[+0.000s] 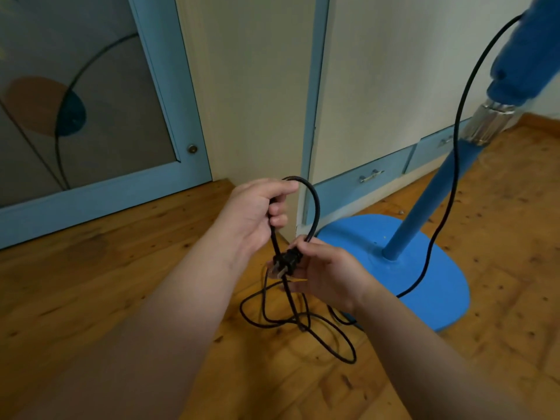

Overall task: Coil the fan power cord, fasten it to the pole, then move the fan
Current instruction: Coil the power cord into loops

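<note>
A black power cord hangs from the blue fan's upper body, runs down past the blue pole and lies in loose loops on the floor. My left hand grips the cord near the top of a small upright loop. My right hand pinches the black plug at the bottom of that loop. Both hands are held in front of the round blue fan base, which stands on the floor to the right.
Wooden plank floor all around. A blue-framed glass door is at the left, a cream wall corner straight ahead, and low blue drawers with metal handles run along the wall behind the fan.
</note>
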The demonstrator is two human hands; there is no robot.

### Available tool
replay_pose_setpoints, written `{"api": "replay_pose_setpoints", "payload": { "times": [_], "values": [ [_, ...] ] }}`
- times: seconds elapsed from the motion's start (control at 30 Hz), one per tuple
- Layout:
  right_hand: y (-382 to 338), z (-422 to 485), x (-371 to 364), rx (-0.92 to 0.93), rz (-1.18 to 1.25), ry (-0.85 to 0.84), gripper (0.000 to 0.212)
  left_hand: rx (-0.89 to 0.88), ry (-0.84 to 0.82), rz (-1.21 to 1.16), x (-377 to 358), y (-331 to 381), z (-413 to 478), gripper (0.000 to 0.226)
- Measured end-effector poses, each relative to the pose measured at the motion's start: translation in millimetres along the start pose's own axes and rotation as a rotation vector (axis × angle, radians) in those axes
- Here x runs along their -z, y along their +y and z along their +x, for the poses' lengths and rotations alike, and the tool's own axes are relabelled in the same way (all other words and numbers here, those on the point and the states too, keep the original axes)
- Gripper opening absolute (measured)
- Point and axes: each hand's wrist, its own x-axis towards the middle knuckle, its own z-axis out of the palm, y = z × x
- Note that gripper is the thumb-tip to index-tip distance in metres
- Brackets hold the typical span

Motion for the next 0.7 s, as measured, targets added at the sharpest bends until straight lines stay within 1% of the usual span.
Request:
{"api": "replay_pose_setpoints", "payload": {
  "times": [0.1,0.2,0.3,0.33,0.4,0.47,0.53,0.6,0.7],
  "values": [
    [-0.7,0.6,0.5,0.081,0.092,0.063,0.019,-0.029,0.009,0.003,-2.6,-3.9,-1.9,0.011],
    [-3.9,3.3,1.5,0.191,0.143,0.170,0.014,-0.028,0.004,0.018,-1.6,-14.3,-7.2,0.016],
    [-8.7,7.4,3.9,0.312,0.237,0.285,0.024,0.020,-0.110,0.092,2.9,-35.3,-13.7,0.028],
    [-10.6,8.4,3.1,0.332,0.283,0.305,0.028,0.030,-0.163,0.138,2.3,-42.0,-16.3,0.028],
    [-12.3,10.2,-1.9,0.336,0.367,0.317,0.039,0.029,-0.204,0.224,-1.9,-53.1,-17.1,0.026],
    [-11.3,12.3,-10.5,0.304,0.380,0.335,0.041,0.000,-0.151,0.209,-6.4,-55.6,-14.5,0.026],
    [-9.6,13.7,-17.5,0.286,0.354,0.359,0.037,-0.037,-0.118,0.180,-7.7,-55.3,-11.1,0.021],
    [-9.2,13.3,-20.7,0.279,0.332,0.356,0.036,-0.069,-0.101,0.226,-6.4,-54.9,-9.7,0.018],
    [-4.1,12.1,-17.8,0.242,0.169,0.313,0.037,-0.066,-0.051,0.256,-3.8,-52.3,-10.1,0.027]
  ]
}}
